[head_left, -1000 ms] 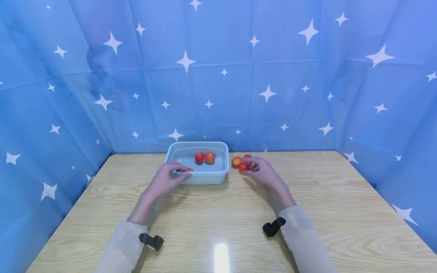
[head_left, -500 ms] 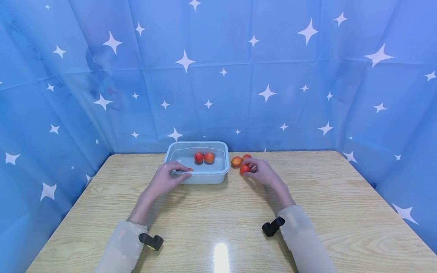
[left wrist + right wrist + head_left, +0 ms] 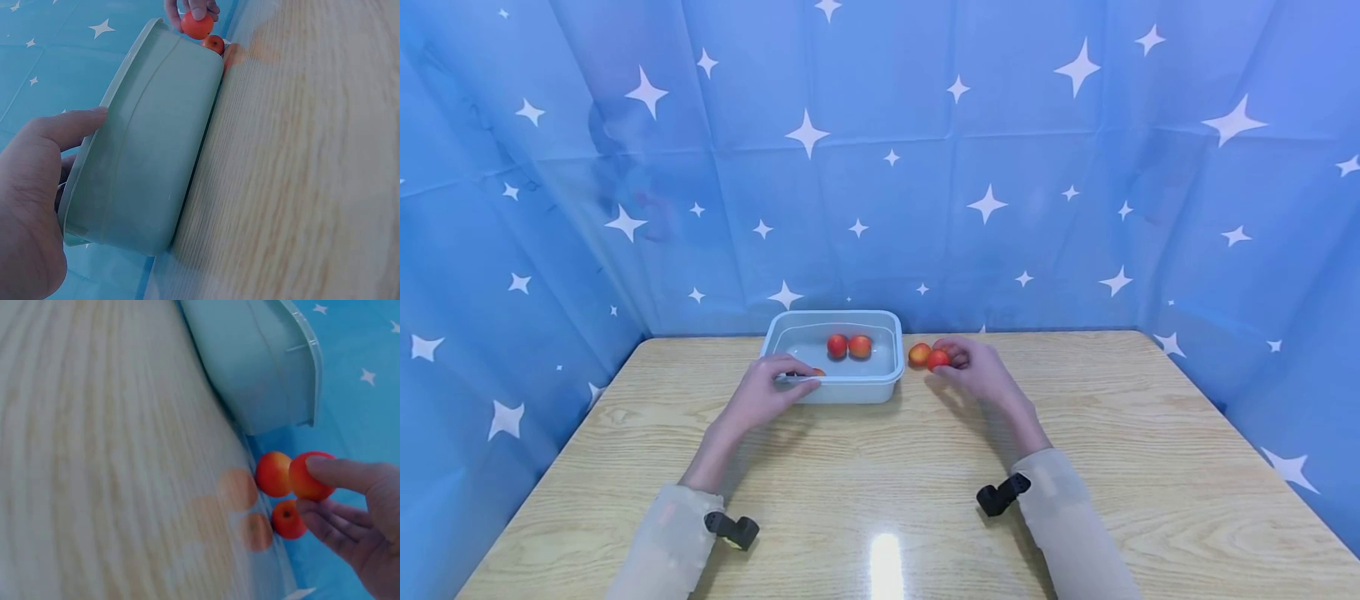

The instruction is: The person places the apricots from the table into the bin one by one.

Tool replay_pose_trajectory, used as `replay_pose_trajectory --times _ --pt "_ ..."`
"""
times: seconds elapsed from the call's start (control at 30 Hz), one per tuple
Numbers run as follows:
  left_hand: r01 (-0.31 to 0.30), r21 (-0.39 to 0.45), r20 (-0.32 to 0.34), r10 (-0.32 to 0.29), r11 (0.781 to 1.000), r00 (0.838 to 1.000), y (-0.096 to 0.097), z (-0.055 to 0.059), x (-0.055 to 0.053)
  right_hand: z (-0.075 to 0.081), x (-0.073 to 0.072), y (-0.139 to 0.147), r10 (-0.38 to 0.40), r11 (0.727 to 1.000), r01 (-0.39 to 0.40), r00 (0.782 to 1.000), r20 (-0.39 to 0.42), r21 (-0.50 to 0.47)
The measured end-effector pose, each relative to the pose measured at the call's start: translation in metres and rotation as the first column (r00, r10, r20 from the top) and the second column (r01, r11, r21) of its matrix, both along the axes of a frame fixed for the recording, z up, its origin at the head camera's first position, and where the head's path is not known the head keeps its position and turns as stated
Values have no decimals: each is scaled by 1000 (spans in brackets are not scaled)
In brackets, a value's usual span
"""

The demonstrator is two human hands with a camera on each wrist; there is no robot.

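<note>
Fruit (image 3: 937,360), red and round with no long axis, is pinched above the surface (image 3: 850,467) in the fingers of the right hand (image 3: 981,372), the nearer one, just right of the container (image 3: 857,392), whose near rim the left hand (image 3: 766,393) grips

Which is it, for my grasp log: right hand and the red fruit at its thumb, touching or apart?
Touching: the right wrist view shows the right hand pinching the red fruit, thumb across its surface.

Head view bright, white glare (image 3: 886,567) on near tabletop (image 3: 820,500), soft shadows, wrist views dimmer, cooler, right-wrist tabletop blurry, mirroring fruit (image 3: 273,474).
</note>
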State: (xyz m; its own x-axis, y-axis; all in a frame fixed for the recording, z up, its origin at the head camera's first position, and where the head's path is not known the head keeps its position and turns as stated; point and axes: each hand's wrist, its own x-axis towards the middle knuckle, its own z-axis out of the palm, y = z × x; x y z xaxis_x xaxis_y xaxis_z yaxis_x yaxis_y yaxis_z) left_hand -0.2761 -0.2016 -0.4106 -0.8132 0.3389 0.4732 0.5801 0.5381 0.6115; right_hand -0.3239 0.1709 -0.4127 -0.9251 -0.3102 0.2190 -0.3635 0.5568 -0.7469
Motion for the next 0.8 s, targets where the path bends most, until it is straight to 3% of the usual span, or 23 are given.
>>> replay_pose_trajectory --times 0.8 --pt "2 6 -11 -1 1000 1000 -1 -3 -2 42 13 -28 19 998 -27 990 -138 -56"
